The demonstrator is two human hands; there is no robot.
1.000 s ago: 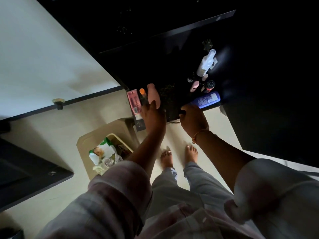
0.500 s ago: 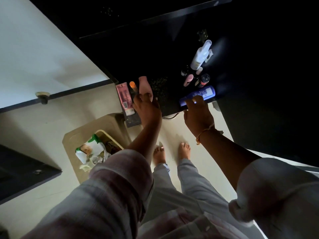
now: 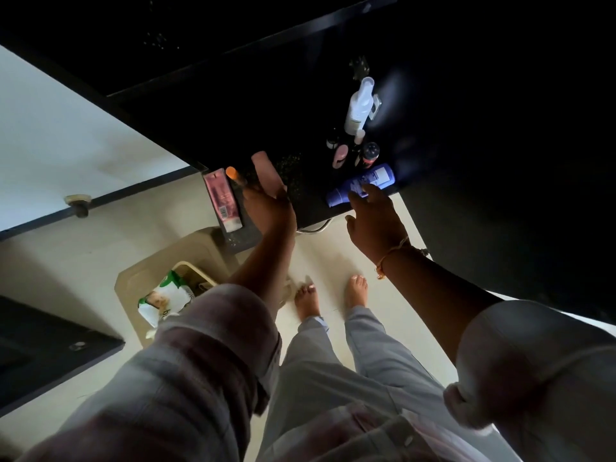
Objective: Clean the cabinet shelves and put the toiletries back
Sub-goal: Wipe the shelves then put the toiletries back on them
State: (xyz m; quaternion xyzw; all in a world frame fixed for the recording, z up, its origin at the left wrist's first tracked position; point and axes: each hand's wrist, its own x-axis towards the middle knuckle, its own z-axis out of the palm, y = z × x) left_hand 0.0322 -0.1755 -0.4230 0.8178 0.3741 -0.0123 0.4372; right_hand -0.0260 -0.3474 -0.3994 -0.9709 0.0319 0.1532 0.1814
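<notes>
Toiletries sit on dark bench. Left hand [image 3: 270, 208] holds pink bottle [image 3: 266, 171]. Right hand [image 3: 373, 218], open, reaches blue bottle [image 3: 361, 185]; grab next.

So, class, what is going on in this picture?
A person stands barefoot at a dark shelf holding toiletries. The left hand rests at a pale pink bottle, beside a pink tube. The right hand reaches with open fingers to a blue bottle lying on its side. A white spray bottle stands further back.
</notes>
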